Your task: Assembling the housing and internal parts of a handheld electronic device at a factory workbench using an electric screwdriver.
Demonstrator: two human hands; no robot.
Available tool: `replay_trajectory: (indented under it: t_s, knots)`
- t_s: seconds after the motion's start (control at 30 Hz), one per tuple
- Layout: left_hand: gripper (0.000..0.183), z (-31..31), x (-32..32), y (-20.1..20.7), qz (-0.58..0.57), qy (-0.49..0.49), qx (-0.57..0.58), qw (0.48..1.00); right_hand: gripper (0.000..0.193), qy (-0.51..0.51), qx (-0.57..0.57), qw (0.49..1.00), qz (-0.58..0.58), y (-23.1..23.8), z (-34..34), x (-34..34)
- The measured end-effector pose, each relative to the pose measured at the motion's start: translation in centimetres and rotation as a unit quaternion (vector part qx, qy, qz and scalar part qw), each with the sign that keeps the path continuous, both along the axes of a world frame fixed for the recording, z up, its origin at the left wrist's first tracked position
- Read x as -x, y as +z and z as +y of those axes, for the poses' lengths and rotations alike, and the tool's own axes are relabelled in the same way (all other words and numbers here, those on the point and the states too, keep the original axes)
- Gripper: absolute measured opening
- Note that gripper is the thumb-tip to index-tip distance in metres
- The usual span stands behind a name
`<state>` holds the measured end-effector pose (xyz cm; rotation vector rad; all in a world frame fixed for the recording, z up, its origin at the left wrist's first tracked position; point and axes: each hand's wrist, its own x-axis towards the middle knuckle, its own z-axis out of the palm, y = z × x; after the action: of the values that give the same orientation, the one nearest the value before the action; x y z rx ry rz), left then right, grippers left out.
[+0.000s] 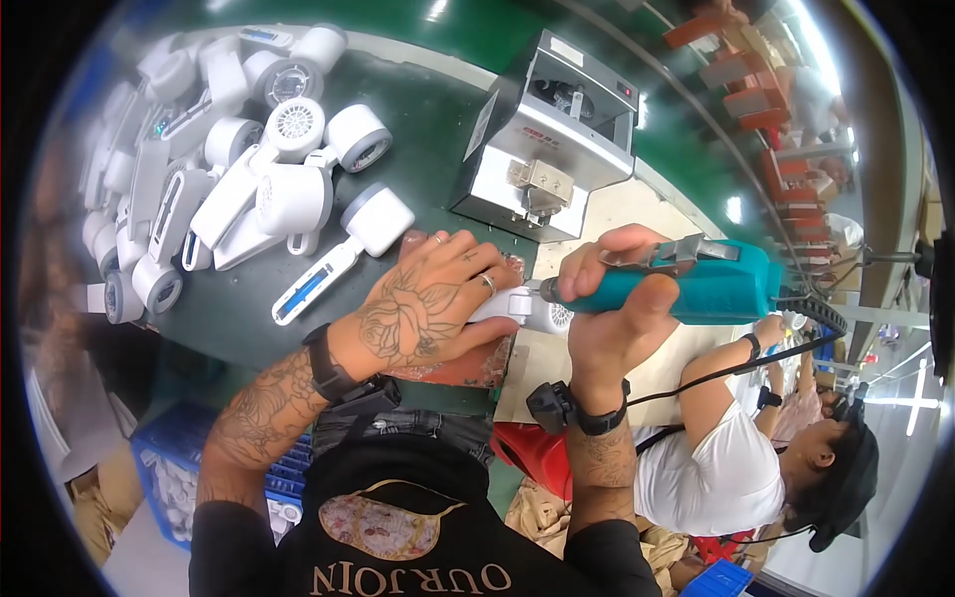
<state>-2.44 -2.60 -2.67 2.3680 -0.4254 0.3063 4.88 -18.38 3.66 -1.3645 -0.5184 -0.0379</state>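
My left hand (423,298) lies over a white handheld fan (519,304), its fingers closed around the handle and hiding most of it. The fan's round head shows to the right of my fingers. Beneath it is a worn reddish board (453,373). My right hand (622,318) grips a teal electric screwdriver (721,284), held nearly level with its tip pointing left. That tip meets the fan near its neck; exact contact is hard to make out. Just beyond my left hand, another white fan (376,221) lies on the green table with a blue strip along its handle.
Many white fans (288,199) are piled at the left of the table. A grey-and-white machine (547,134) stands at the back. A black cord (736,368) trails from the screwdriver. A blue crate (164,453) sits lower left. At right is a co-worker in a white shirt (716,448).
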Motion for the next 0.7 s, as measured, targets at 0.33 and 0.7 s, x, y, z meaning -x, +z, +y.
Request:
replay_trajectory:
  t_s: [0.33,0.7]
  knots:
    - [0.042,-0.5,-0.1,0.3,0.003,0.012,-0.027,1.000,0.060,0.012,-0.015,1.000,0.012,-1.2,0.3,-0.4]
    - [0.045,-0.4,-0.1,-0.1,-0.006,0.014,-0.017,1.000,0.061,0.003,-0.012,1.000,-0.019,0.1,0.8,-1.2]
